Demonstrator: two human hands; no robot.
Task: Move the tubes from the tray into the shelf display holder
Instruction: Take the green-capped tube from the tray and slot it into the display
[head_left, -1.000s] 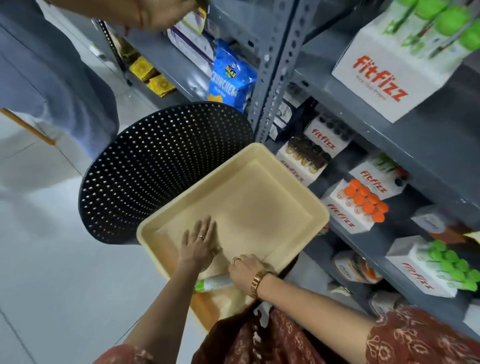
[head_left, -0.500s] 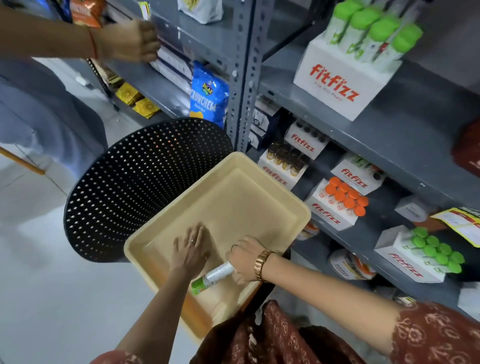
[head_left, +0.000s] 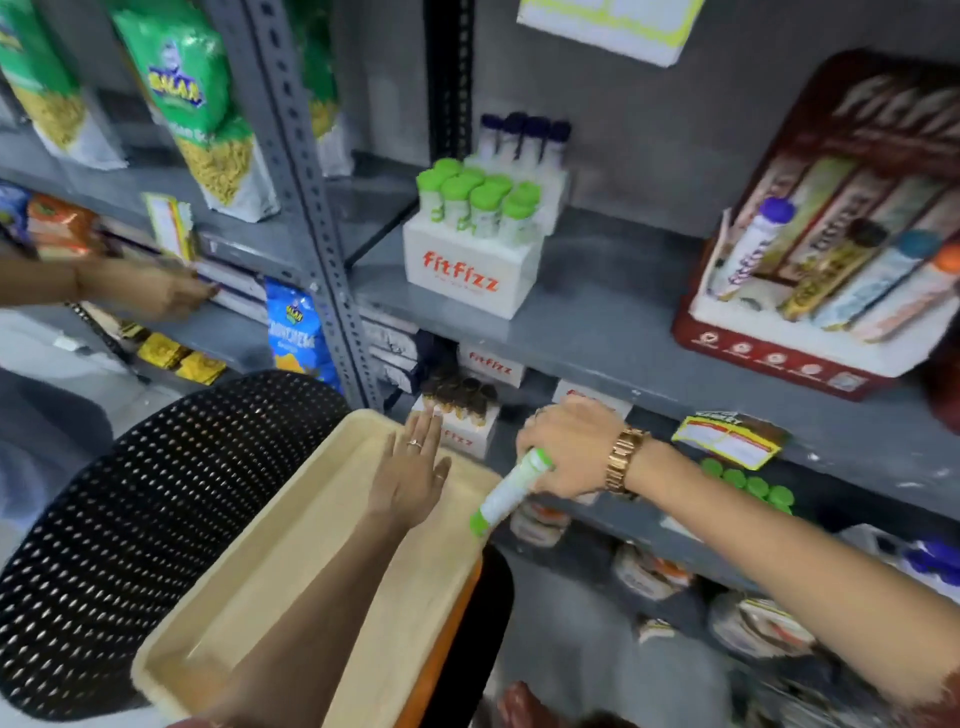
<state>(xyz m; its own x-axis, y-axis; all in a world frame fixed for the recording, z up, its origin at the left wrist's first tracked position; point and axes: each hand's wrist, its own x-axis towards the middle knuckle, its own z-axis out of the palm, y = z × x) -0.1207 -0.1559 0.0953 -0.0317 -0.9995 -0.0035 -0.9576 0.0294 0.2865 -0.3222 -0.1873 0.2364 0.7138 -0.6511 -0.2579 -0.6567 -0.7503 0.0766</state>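
My right hand (head_left: 569, 447) is shut on a white tube with green ends (head_left: 506, 493), held tilted above the far right corner of the beige tray (head_left: 291, 582). My left hand (head_left: 415, 467) lies flat and open over the tray's far end, fingers spread. No other tube shows in the tray. On the grey shelf above stands a white fitfizz display holder (head_left: 470, 270) with several green-capped tubes upright in it. A red tiered display (head_left: 831, 270) with tubes lying in slots sits at the right.
The tray rests on a black perforated chair (head_left: 145, 519). Another person's hand (head_left: 150, 291) reaches into the left shelf bay. A grey slotted upright (head_left: 306, 208) divides the bays. Lower shelves hold more fitfizz boxes (head_left: 488, 364) and snack packs.
My right hand has lifted the green tube out of the tray toward the shelf. My left hand slid toward the tray's far end. The camera tilted up, showing higher shelves.
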